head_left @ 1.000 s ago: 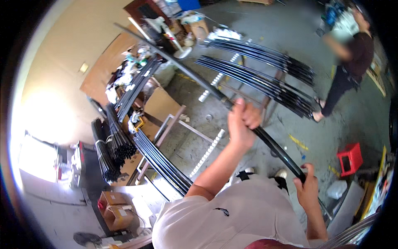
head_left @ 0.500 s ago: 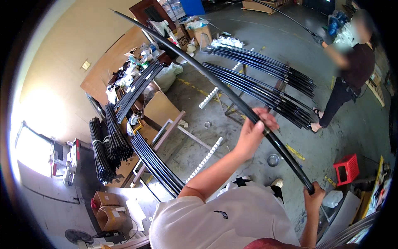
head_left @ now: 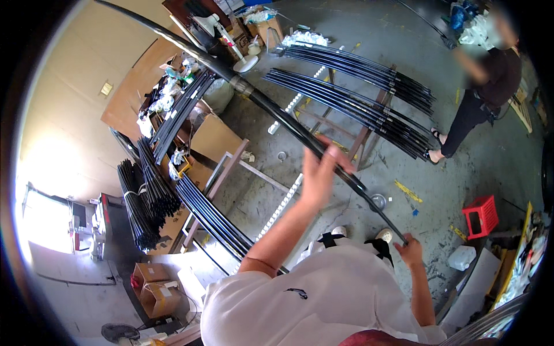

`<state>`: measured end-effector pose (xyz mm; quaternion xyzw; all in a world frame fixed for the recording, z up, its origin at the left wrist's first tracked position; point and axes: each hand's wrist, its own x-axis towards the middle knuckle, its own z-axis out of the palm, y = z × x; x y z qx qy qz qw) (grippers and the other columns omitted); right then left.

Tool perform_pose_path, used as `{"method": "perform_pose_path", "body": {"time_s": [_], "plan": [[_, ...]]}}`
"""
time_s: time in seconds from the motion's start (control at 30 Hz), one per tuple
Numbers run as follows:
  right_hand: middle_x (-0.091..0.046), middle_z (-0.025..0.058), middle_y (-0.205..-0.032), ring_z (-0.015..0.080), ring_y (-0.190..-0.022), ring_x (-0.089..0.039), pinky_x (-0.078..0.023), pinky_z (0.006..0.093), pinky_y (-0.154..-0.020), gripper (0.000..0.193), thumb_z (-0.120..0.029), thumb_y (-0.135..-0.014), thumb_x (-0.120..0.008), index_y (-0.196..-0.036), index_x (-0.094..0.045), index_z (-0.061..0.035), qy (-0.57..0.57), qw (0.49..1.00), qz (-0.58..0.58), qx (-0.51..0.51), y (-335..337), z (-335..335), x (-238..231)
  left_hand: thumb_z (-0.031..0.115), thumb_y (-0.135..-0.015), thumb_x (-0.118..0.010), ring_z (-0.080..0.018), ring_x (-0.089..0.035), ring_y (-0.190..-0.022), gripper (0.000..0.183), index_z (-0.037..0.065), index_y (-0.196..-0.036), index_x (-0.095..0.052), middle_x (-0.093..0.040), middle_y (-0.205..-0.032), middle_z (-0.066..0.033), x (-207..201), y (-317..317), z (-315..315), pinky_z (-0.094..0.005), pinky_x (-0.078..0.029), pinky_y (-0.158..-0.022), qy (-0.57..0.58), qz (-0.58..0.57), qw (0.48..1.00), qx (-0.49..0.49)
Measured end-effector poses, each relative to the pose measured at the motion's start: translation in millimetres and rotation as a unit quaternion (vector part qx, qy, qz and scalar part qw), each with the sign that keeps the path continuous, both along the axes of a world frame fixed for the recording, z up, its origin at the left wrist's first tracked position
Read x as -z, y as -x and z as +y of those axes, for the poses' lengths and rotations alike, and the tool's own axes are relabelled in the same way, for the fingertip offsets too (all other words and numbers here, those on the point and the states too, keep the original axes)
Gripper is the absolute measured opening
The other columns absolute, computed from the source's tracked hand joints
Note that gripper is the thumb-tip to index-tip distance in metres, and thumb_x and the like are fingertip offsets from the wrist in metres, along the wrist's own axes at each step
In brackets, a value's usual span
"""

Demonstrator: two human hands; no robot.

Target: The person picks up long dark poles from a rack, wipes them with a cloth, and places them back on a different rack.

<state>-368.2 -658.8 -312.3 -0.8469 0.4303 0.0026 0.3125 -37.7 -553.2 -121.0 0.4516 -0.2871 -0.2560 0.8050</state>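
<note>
A long black telescopic pole (head_left: 277, 111) slants across the view from upper left to lower right, with a greyish joint band partway along it. My left hand (head_left: 321, 173) is wrapped round its thick part, near the lower end. From that end a much thinner dark rod (head_left: 388, 217) sticks out. My right hand (head_left: 410, 251), closed, grips the thin rod's tip low on the right. What the rod does inside the thick tube is hidden.
Rows of black poles (head_left: 358, 109) lie on a rack ahead; more poles (head_left: 210, 216) rest on a left rack. Bundled rods (head_left: 135, 210) stand farther left. A red plastic crate (head_left: 480, 217) sits right. Another person (head_left: 485, 86) stands at upper right, near a dark pole.
The thick pole has shifted up and left, away from my right hand. My right hand, earlier at the thick end, now holds the thin rod showing below it. My left hand moved left.
</note>
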Motion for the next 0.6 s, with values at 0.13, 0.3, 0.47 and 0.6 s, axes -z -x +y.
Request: {"method": "perform_pose_path", "body": {"time_s": [0.13, 0.3, 0.47, 0.6], "plan": [[-0.062, 0.0137, -0.083, 0.0300, -0.077, -0.061, -0.048, 0.0370, -0.070, 0.042, -0.024, -0.070, -0.074, -0.101, -0.056, -0.0026, -0.029, 0.991, -0.052, -0.118, -18.6, -8.0, 6.7, 0.009, -0.093, -0.048, -0.0184, -0.050, -0.067, 0.015, 0.007, -0.103, -0.036, -0.045, -0.076, -0.0065, -17.6, -34.9, 11.4, -0.0373, -0.047, -0.064, 0.020, 0.014, 0.998, -0.055], [-0.062, 0.0150, -0.083, 0.0310, -0.078, -0.060, -0.047, 0.0369, -0.069, 0.030, -0.015, -0.078, -0.067, -0.101, -0.055, -0.0007, -0.084, 0.947, -0.281, -0.132, -132.3, 9.4, -82.1, 0.010, -0.093, -0.050, -0.0179, -0.048, -0.070, 0.016, 0.007, -0.101, -0.037, -0.044, -0.077, -0.0052, -15.9, -34.5, 5.4, -0.0381, -0.046, -0.067, 0.036, 0.034, 0.998, -0.048], [-0.060, 0.0181, -0.079, 0.0341, -0.070, -0.058, -0.045, 0.0385, -0.063, 0.021, -0.016, -0.084, -0.061, -0.096, -0.055, 0.0007, -0.063, 0.952, -0.265, -0.143, -146.5, 7.4, -77.1, 0.014, -0.091, -0.053, -0.0171, -0.047, -0.066, 0.018, 0.008, -0.100, -0.039, -0.045, -0.075, -0.0040, -41.6, -54.5, 15.1, -0.0352, -0.047, -0.063, 0.057, 0.004, 0.996, -0.065], [-0.058, 0.0202, -0.072, 0.0353, -0.062, -0.056, -0.044, 0.0387, -0.058, 0.022, -0.019, -0.086, -0.059, -0.089, -0.057, 0.0022, -0.062, 0.972, -0.198, -0.111, -111.4, 1.8, -38.8, 0.013, -0.091, -0.053, -0.0161, -0.049, -0.060, 0.014, 0.003, -0.092, -0.042, -0.047, -0.071, -0.0056, -91.8, -103.6, 41.9, -0.0320, -0.046, -0.057, 0.086, -0.060, 0.989, -0.107]]}}
